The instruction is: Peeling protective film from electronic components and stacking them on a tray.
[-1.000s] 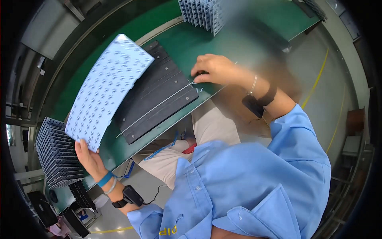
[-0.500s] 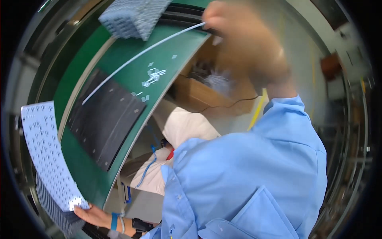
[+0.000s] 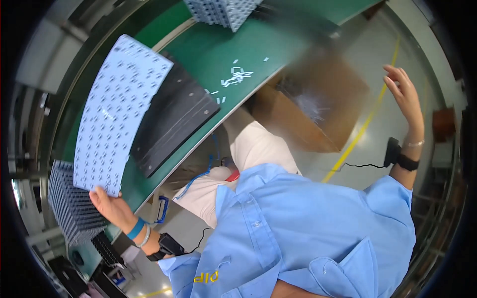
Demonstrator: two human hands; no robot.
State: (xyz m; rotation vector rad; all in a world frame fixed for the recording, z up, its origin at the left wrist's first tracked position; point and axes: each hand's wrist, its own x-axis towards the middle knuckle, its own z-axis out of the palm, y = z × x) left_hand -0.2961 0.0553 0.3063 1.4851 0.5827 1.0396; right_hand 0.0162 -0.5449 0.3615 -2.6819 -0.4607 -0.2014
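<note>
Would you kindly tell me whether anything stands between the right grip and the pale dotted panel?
Nothing visible blocks the right grip from the pale dotted panel; the cardboard box and black board appear to lie lower.

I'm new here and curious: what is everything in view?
Bench: one, green, upper middle
Studded panel: one, whitish, above bench
Plate: one, black, on bench, partly hidden by panel
Small pieces: several, white, on bench beside plate
Panel stacks: two, bluish-grey, far left and top edge
Box: one, brown, right of bench
Strips: blurred together, whitish, inside box
Coiled cord: one, blue, below bench edge
Shirt: one, light blue, worn
Trousers: one pair, beige, worn
Wrist devices: two, black, one per wrist
Left fingers: one set, bare, gripping panel's lower end
Right fingers: one set, bare, empty, far right
</note>
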